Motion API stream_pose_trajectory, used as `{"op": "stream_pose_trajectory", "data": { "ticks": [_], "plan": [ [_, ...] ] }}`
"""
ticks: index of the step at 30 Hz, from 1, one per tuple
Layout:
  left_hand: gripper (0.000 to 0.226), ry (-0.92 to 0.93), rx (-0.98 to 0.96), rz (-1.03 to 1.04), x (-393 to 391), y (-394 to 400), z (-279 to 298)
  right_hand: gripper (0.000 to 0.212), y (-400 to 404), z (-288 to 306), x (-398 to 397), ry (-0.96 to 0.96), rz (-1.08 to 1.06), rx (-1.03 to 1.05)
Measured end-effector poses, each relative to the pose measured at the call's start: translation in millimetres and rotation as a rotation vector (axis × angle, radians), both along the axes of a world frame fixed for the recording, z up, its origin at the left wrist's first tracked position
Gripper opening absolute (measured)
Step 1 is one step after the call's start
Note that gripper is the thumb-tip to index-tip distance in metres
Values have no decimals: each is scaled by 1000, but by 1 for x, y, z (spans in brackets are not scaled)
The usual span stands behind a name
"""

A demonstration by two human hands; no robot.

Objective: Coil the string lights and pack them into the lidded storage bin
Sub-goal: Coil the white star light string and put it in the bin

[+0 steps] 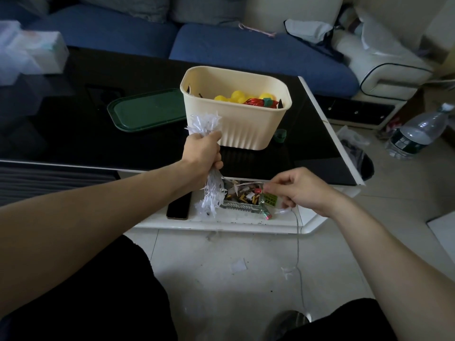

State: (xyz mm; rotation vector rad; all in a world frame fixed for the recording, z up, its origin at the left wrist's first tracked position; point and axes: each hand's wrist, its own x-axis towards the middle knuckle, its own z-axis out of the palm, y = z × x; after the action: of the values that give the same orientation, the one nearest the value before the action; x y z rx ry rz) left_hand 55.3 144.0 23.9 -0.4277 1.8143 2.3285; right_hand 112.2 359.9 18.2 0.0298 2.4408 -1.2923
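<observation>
Forearms cut off at frame bottom. Black desk (73,134) carries cream bin (246,124), green lid (147,110) beside it. Left hand (204,153) fingers wrapped tight round bundled white string lights (209,195); right hand (302,190) pinches thin wire (297,242), end hidden, blurry.

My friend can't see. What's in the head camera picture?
The left hand grips a bundle of white string lights in front of a cream bin on a black table. The right hand pinches the loose wire, which trails to the floor. The green lid lies beside the bin.
</observation>
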Motion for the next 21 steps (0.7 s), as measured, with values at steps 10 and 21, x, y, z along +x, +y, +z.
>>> {"op": "stream_pose_trajectory", "data": {
  "ticks": [10,21],
  "plan": [
    [23,-39,106,-148,14,25,-1,13,-23,-4,2,52,56,11],
    [23,-95,-54,-280,19,33,-5,29,-35,-7,1,-105,65,-10]
  ]
}}
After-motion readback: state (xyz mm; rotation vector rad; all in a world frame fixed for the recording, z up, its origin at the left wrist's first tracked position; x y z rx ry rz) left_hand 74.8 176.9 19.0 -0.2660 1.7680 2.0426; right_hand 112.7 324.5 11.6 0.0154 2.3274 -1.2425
